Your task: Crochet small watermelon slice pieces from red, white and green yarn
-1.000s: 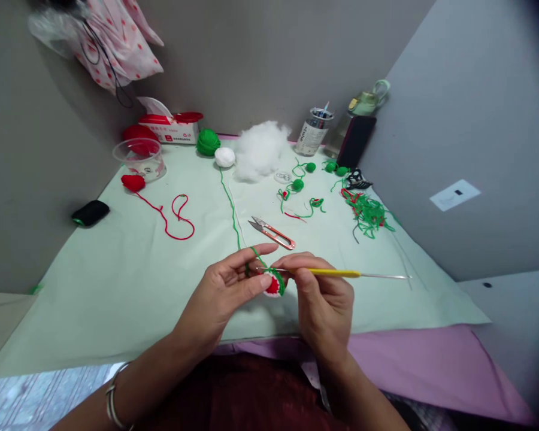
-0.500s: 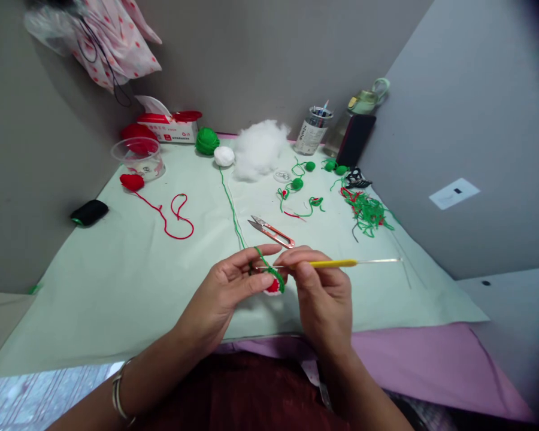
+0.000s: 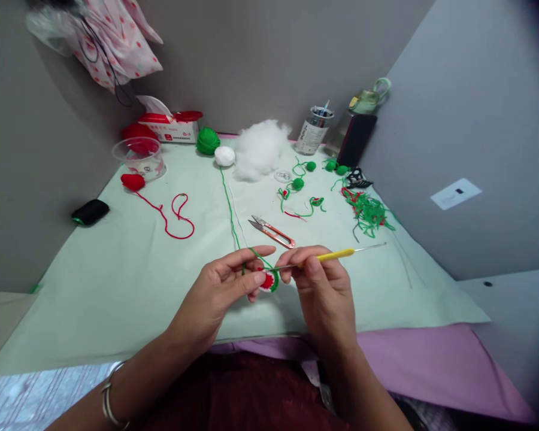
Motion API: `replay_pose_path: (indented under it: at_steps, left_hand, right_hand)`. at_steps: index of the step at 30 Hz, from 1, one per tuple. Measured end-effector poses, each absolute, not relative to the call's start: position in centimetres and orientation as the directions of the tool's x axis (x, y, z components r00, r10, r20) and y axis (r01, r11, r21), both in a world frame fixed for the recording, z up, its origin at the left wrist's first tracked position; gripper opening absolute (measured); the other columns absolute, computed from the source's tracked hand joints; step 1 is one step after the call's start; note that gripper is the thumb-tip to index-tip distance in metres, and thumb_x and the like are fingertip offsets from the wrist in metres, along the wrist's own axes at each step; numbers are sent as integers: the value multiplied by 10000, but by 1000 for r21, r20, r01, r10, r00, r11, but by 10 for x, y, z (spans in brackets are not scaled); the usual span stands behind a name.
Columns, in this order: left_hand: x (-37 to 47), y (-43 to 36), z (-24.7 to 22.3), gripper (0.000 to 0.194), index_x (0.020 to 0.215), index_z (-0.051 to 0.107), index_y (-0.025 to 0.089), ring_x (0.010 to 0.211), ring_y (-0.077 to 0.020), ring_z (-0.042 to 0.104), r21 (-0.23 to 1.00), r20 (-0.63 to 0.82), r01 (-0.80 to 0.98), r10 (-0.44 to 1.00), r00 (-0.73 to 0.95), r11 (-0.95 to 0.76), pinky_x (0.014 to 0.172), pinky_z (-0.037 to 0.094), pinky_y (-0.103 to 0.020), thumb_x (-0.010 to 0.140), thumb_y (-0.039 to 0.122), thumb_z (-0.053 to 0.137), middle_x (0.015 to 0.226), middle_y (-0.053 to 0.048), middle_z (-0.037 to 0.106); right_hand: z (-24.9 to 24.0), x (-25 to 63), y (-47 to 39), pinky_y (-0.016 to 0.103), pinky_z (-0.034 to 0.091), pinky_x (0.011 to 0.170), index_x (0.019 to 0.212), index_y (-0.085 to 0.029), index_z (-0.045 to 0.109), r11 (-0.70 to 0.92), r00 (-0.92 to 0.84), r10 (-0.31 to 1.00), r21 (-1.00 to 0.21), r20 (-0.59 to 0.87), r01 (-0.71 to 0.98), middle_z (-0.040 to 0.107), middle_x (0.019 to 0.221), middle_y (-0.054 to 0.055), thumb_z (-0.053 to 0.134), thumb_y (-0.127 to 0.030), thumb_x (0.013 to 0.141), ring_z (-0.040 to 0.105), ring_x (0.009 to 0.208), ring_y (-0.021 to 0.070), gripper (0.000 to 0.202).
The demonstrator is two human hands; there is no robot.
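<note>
Between thumb and fingers, my left hand [image 3: 227, 284] pinches a small round crochet piece [image 3: 268, 281], red in the middle with a white and green edge. A green yarn strand [image 3: 230, 209] runs from the green ball over my left forefinger to the piece. My right hand [image 3: 321, 281] grips a crochet hook [image 3: 336, 255] by its yellow handle. The hook's metal tip lies at the top edge of the piece; whether it is inside a stitch I cannot tell. Just beyond my hands lie orange-handled thread snips [image 3: 272, 231].
At the back stand a green yarn ball [image 3: 208, 141], a white yarn ball [image 3: 224, 156], white stuffing [image 3: 261, 148], a pen jar [image 3: 313, 131] and a phone [image 3: 357, 140]. Yarn scraps [image 3: 368, 212] lie right. A red yarn tail [image 3: 166, 221] and a plastic tub [image 3: 139, 158] are left.
The crochet piece has turned slightly, showing more of its red face, and shifted a little left. The hook's far end has tilted up and moved left with my right hand.
</note>
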State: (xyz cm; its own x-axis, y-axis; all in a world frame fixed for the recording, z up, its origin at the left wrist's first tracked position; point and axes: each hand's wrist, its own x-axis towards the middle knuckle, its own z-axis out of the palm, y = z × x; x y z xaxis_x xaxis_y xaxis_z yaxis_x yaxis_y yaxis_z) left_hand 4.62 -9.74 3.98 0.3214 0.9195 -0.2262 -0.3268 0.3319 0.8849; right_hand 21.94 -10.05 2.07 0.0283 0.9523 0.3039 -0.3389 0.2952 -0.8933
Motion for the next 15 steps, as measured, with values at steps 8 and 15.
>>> replay_pose_path:
  at_steps: [8,15]
  left_hand:
    - [45,-97,38,317,1147,831,288,754,-148,543,912,-202,-297,939,279,284,705,455,-268,832,319,844,806,-4,639]
    - [49,-99,40,357,1161,822,317,764,-128,592,900,-188,-338,946,265,273,743,483,-248,809,278,870,787,20,656]
  right_hand:
    - [24,222,-111,362,606,745,1025,-238,734,510,38,859,-859,511,28,764,938,45,535,-236,1055,718,838,189,201]
    - [24,220,-121,348,631,710,1206,-266,714,721,-151,632,-506,760,472,777,1012,73,545,-170,1033,745,883,204,259]
